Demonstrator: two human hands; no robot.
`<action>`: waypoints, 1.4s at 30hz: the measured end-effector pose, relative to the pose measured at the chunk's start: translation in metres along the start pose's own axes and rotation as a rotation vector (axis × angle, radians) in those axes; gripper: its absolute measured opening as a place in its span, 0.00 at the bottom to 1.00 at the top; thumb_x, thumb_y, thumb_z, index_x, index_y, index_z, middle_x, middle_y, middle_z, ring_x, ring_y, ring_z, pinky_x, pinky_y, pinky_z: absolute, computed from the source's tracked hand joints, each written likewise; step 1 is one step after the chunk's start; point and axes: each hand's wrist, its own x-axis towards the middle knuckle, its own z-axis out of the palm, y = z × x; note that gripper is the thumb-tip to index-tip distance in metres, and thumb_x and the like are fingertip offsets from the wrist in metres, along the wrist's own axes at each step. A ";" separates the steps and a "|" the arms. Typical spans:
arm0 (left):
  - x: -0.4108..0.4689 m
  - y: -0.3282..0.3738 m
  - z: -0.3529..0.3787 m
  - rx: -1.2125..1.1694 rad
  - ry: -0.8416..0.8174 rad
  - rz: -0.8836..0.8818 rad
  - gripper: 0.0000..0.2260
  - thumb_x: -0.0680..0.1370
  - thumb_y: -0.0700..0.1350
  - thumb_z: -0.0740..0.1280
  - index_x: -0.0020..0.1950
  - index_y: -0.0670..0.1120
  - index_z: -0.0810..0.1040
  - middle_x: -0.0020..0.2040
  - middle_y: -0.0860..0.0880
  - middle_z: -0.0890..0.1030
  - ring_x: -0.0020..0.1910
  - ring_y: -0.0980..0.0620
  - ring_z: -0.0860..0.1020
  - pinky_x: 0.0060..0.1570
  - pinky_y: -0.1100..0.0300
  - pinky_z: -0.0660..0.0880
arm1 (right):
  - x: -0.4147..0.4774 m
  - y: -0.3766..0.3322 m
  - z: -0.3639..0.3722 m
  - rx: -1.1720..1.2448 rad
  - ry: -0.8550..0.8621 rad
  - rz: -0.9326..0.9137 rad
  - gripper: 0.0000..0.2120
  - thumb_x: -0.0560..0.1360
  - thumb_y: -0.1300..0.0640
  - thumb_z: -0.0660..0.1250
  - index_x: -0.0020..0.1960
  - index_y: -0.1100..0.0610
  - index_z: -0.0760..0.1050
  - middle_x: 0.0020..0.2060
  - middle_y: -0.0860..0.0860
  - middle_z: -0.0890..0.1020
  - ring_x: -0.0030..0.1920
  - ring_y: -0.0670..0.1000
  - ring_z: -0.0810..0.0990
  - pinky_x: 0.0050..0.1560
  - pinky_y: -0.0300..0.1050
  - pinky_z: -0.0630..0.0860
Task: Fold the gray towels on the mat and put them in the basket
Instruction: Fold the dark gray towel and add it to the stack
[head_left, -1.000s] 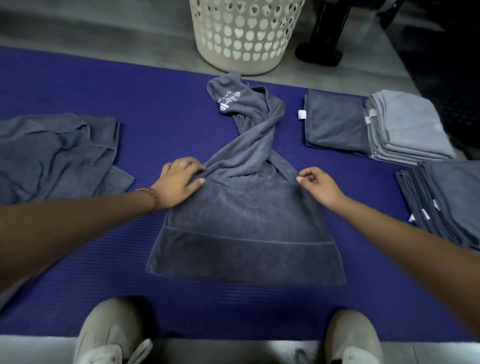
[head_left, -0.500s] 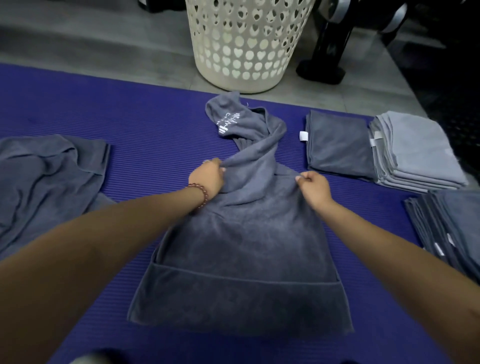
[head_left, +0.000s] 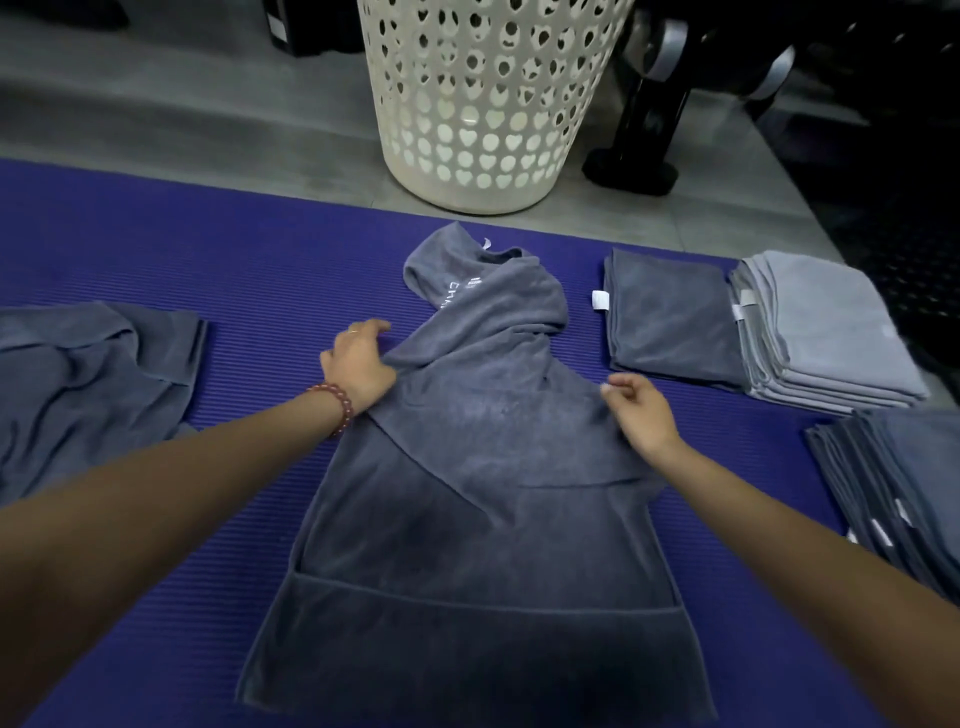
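Two hands hold the gray towel at mid-frame on the purple mat: left hand fingers curl around its left fold, right hand fingers pinch its right edge; the laundry basket stands upper center.

Single head-worn view, close, down and forward over mat.

Likely a gym or workout room, not certain. Ribbed purple exercise mat lies on a gray hard floor. Dark textured flooring along the right edge. Black stand with silver fittings upper right, type unclear. White heart-perforated laundry basket top centre. Folded gray towel stacks at right on the mat.
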 end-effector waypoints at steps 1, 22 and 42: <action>0.005 0.008 0.001 -0.044 0.000 0.055 0.25 0.73 0.40 0.66 0.70 0.47 0.68 0.69 0.45 0.69 0.68 0.43 0.66 0.65 0.50 0.60 | 0.006 -0.011 0.007 0.076 -0.057 0.036 0.19 0.77 0.54 0.66 0.65 0.61 0.71 0.54 0.55 0.78 0.55 0.52 0.76 0.57 0.41 0.69; -0.033 -0.021 -0.024 -0.330 -0.038 0.114 0.13 0.71 0.53 0.60 0.34 0.44 0.71 0.30 0.51 0.73 0.31 0.53 0.70 0.33 0.54 0.67 | -0.024 0.009 -0.034 0.119 -0.176 -0.296 0.13 0.72 0.64 0.60 0.34 0.51 0.76 0.29 0.41 0.79 0.33 0.38 0.74 0.39 0.33 0.69; 0.072 0.058 0.017 -0.661 -0.136 -0.106 0.08 0.79 0.45 0.63 0.53 0.41 0.75 0.46 0.46 0.77 0.51 0.45 0.76 0.51 0.55 0.73 | 0.086 -0.085 0.062 0.156 -0.398 0.242 0.22 0.77 0.56 0.66 0.68 0.65 0.68 0.63 0.57 0.75 0.60 0.56 0.76 0.58 0.48 0.75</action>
